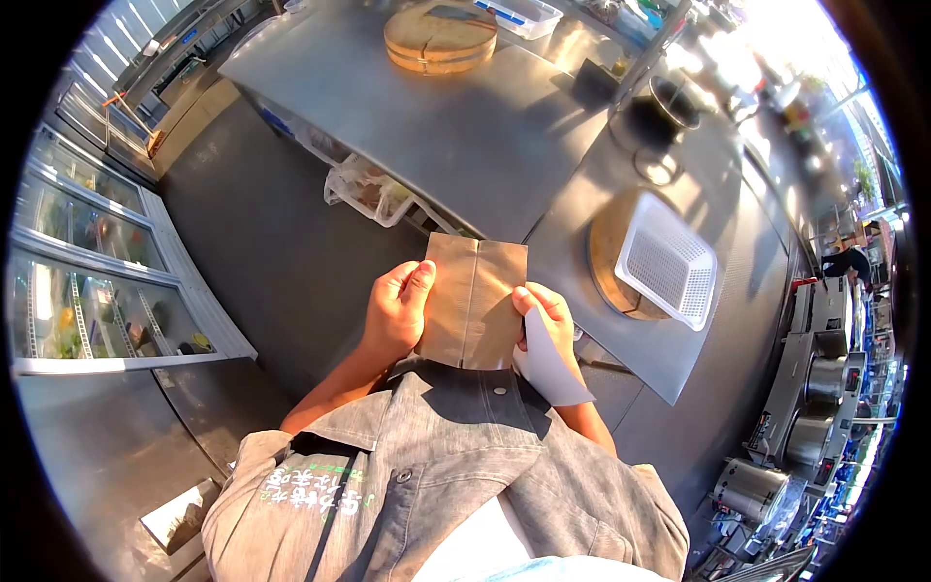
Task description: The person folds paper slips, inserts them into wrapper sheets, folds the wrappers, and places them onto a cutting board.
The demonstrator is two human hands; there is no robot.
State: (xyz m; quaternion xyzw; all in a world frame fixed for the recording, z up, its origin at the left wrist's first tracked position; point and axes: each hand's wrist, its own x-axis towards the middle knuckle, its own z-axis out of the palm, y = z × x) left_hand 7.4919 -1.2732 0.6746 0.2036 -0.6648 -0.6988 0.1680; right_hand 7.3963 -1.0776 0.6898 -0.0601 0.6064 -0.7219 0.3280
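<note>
A brown paper sheet [473, 301] with a crease down its middle is held upright in front of my chest. My left hand [400, 303] pinches its left edge, thumb on the near face. On the opposite edge, my right hand [545, 315] grips it with the thumb in front. A curled white piece of paper [555, 367] hangs at my right hand, over the palm and wrist; whether the fingers hold it or it is joined to the brown sheet, I cannot tell.
Ahead stands a steel worktable [388, 92] with a round wooden chopping block [441, 39]. A white perforated basket [669, 260] rests tilted on another round board [611, 257] to the right. Plastic bags [369, 189] sit beneath the table. A glass-door fridge [102, 242] is at left.
</note>
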